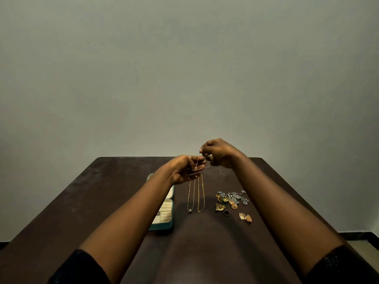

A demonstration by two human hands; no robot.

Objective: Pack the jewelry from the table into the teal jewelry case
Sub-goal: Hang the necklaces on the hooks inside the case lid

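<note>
The left hand [182, 170] and right hand [218, 152] are both pinching one thin chain [197, 163] up over the bench [102, 191]. They are maybe fixing its clasp; it is too tiny to tell. Next it is going to need gentle lowering into the open case [162, 225].

— What is covered?
— The teal case [162, 226] is half hidden by the left forearm [131, 212]; the desk [92, 201] is cut off at its near edge.
— Too small?
— The heap [231, 198] and the pinched chain [197, 161] cannot be told in detail.
</note>
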